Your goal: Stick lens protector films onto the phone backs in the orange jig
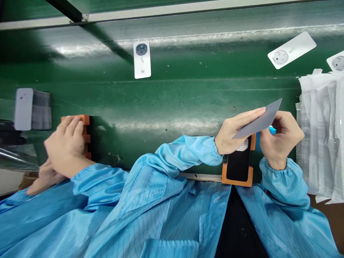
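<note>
1. The green work surface (166, 104) runs the full width of the view, behind and around both hands.
2. On the right is a thick pile of white sleeves (322, 136); what they hold cannot be told.
3. At the far left, a co-worker's hand (68, 143) rests on an orange block (86, 120), just beside a stack of phone-back panels (24, 109).
4. The left hand (233, 130) keeps the thin grey sheet (259, 120) between thumb and fingers, tilted up on edge. The right hand (281, 138) is at the sheet's other side, thumb and fingers curled close together; whether they pinch its edge cannot be told.
5. The grey sheet is above the far end of the orange fixture (251, 175). Its long axis slants from near-left to far-right, crossing that of the fixture, which points away from the body.
6. The orange fixture carries a black phone-shaped panel (238, 168), lying flat, its far end partly covered by the left hand and sheet. The left hand is nearer to this panel; the right hand is off the fixture's far-right corner.
7. Along the far side, a white panel (142, 68) with a dark round patch lies well apart from both hands.
8. A shiny blue scrap (272, 129) shows at the right hand's fingertips.
</note>
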Available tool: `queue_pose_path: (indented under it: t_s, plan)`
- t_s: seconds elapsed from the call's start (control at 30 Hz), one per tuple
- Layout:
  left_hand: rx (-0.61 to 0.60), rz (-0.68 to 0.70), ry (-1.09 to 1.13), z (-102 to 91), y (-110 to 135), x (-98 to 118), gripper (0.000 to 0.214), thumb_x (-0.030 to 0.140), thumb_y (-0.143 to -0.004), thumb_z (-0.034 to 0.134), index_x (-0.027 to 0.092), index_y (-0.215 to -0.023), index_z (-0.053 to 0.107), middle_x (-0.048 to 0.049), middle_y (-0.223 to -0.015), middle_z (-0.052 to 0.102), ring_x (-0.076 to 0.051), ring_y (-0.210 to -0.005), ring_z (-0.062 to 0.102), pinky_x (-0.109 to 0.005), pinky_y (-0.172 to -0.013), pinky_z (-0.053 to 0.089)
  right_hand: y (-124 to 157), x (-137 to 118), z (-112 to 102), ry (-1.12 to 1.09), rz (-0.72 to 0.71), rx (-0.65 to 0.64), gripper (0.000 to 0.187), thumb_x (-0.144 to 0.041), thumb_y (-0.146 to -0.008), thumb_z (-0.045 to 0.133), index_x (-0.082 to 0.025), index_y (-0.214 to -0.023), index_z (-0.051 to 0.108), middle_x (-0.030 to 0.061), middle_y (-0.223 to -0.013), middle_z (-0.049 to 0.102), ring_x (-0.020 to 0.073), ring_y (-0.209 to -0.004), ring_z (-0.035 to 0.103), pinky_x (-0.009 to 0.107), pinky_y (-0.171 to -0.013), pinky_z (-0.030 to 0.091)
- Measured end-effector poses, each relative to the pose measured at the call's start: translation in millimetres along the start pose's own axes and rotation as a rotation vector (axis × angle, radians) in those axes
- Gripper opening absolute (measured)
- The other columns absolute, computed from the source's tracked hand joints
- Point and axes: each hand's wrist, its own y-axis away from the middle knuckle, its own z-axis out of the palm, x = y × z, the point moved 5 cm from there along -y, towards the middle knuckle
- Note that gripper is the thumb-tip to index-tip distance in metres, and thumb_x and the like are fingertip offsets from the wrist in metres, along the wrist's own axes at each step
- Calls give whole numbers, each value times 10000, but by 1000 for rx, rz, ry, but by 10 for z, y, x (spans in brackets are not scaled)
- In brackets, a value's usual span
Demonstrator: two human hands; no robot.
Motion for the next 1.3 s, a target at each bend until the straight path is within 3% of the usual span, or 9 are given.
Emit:
queue_pose_path:
  t_s: [0.13,0.23,0.37,0.53,0.63,0.77,0.83,0.97,1.3]
  plan:
    - [-79,39,-45,82,40,27,519,505,-1002,580,223,-1435,638,-54,-1579,541,-305,-1501,477,-487,-1281,374,-41,4,-23,22,-21,-3,95,-278,-945,642,-255,-854,655,50,-806,681,236,-744,657,395,-680,551]
    - [-26,-106,26,70,26,-54,498,546,-986,605,203,-1333,705,-70,-1438,667,-314,-1405,583,-444,-1222,464,-79,56,-56,44,-14,-12,114,-234,-914,618,-246,-804,644,39,-776,668,220,-717,649,374,-667,546]
    - [198,-364,237,-195,1,-187,540,589,-936,676,174,-1281,698,-111,-1309,733,-298,-1217,709,-428,-1032,620,-58,463,-194,171,207,-71,86,-210,-792,653,-227,-708,644,8,-681,658,196,-622,625,349,-623,523]
    - [254,-403,166,-635,77,-22,558,529,-939,702,210,-1391,632,-120,-1349,709,-295,-1190,728,-444,-996,650,193,1064,-346,518,401,-358,185,-299,-719,746,-238,-580,639,-5,-486,543,192,-484,482,352,-580,428]
    - [100,-269,-155,-684,202,240,434,491,-1000,621,207,-1318,703,-105,-1273,752,-296,-1195,730,-435,-1063,614,255,938,-509,541,290,-314,270,-355,-802,757,-238,-589,640,7,-493,562,189,-490,491,336,-550,378]
    - [-394,150,-674,-305,476,589,390,259,-1058,504,158,-1414,625,-137,-1423,671,-259,-1342,645,-385,-1167,537,297,309,-677,310,-25,-284,102,-299,-908,728,-226,-838,724,23,-794,743,177,-641,661,326,-579,486]
    - [-509,306,-915,-115,632,630,426,187,-1050,475,79,-1454,561,-197,-1472,617,-279,-1415,577,-403,-1190,515,400,29,-661,160,-205,-389,154,-213,-954,667,-231,-1091,736,50,-1050,778,196,-841,745,332,-741,605]
    - [-555,411,-1245,114,836,510,419,197,-1057,434,30,-1416,569,-218,-1428,644,-299,-1400,590,-414,-1149,551,688,-160,-541,42,-465,-543,444,-90,-975,596,-196,-1406,619,130,-1332,711,287,-1219,702,446,-1034,617]
    - [-521,508,-1351,193,933,341,396,207,-1053,449,-15,-1326,630,-216,-1349,696,-306,-1257,696,-377,-1090,587,854,-79,-441,170,-621,-550,469,-20,-971,565,-153,-1419,608,139,-1293,734,295,-1157,736,442,-979,653]
